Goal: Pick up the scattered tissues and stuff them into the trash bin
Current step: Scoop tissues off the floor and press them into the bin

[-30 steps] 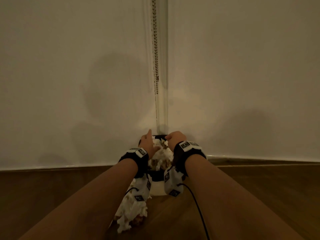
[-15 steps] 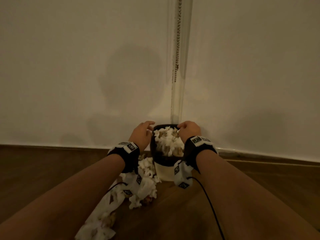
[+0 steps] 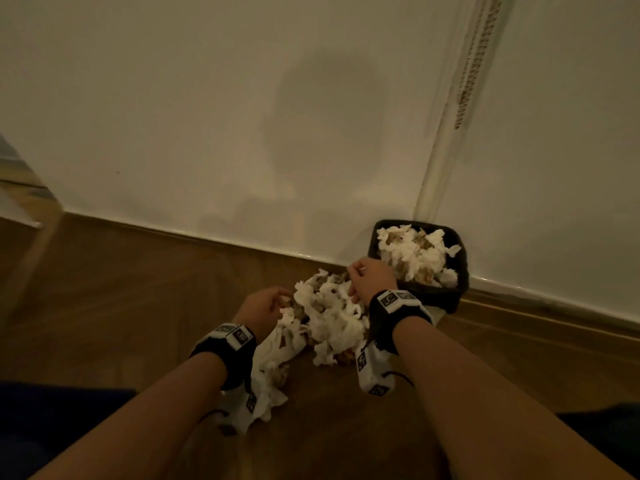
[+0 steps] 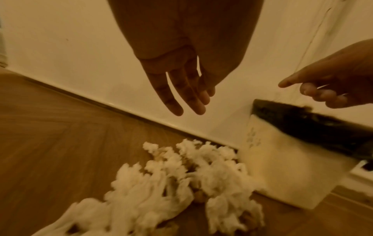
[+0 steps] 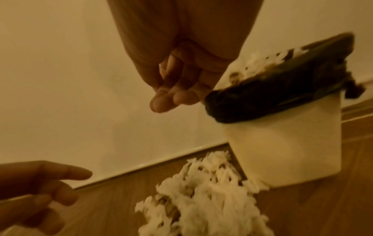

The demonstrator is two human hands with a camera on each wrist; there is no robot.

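Note:
A white trash bin (image 3: 429, 296) with a black liner stands against the wall, heaped with crumpled tissues (image 3: 415, 258). A pile of white tissues (image 3: 332, 317) lies on the wooden floor just left of the bin. My left hand (image 3: 263, 308) hovers at the pile's left edge, fingers straight and empty in the left wrist view (image 4: 181, 89). My right hand (image 3: 372, 282) is over the pile's far right side beside the bin, fingers loosely curled around nothing (image 5: 173, 89). The same pile (image 4: 171, 183) (image 5: 206, 199) and bin (image 4: 282, 167) (image 5: 282, 143) show in both wrist views.
A white wall with a skirting board (image 3: 207, 237) runs behind the bin. A bead chain (image 3: 467, 71) hangs in the corner above it. Bare wooden floor (image 3: 121, 289) stretches to the left. Dark blue cloth (image 3: 52, 427) lies at the lower left.
Both hands left the bin's rim and came down and left to the tissue pile on the floor. The head view swung left and downward.

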